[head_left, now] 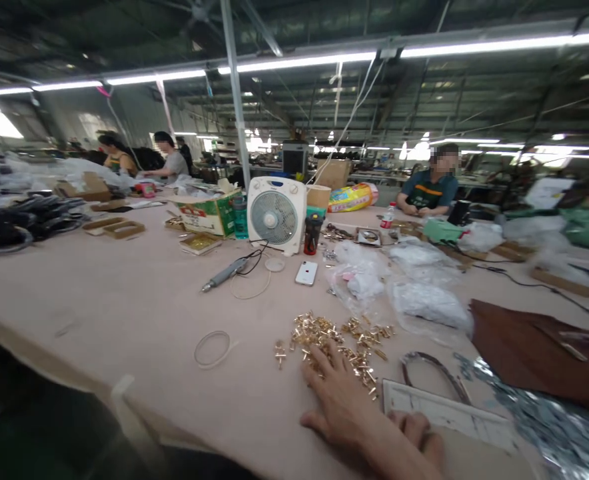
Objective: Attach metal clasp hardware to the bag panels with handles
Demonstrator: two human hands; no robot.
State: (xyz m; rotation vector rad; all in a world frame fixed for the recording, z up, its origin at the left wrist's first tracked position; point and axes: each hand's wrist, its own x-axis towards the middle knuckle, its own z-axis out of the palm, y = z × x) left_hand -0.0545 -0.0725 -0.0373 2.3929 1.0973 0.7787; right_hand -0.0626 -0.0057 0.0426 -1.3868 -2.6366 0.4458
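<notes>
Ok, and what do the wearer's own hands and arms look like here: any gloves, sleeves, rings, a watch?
Both are bare. The left hand shows no glove, ring or watch, and its forearm is uncovered to the frame's lower edge, with no sleeve in view. Only the knuckles of the right hand show, also ungloved and ringless; its wrist is hidden behind the left forearm.

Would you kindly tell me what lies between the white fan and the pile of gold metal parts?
In the head view, a white phone lies between the fan and the gold parts.

single head-worn view, aimed forward and only slightly down across the long table (124, 300), left hand (344, 393) and gold metal pieces (334, 340) seen close at the bottom edge, fan (276, 215) mid-distance, workshop hall beyond, edges pretty warped
</notes>
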